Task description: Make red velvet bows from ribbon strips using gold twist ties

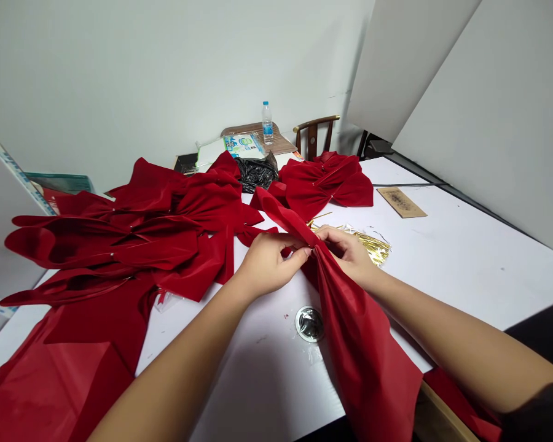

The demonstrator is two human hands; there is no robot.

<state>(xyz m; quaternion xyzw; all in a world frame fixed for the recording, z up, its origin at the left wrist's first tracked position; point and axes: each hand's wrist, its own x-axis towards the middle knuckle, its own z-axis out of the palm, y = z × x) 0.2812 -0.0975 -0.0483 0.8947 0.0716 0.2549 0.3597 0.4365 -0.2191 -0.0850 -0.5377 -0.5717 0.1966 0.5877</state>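
Observation:
A long piece of red fabric [357, 319] is gathered at its middle, flaring toward me and off the table's front edge. My left hand [271, 261] pinches the gathered part from the left, thumb on top. From the right, my right hand [348, 252] closes on the same gather, its fingertips partly behind the cloth. Just beyond my right hand lies a bundle of gold twist ties [373, 247] in clear plastic. Many gathered red bows [152, 227] are piled on the left, and more red bows [327, 184] lie at the back.
The white table [470, 258] has a round metal grommet [309, 323] near me. A brown card [402, 202] lies back right. Behind are a black plastic bag [257, 173], a water bottle [267, 124] and a wooden chair [314, 136]. Flat red cloth [50, 380] covers the front left.

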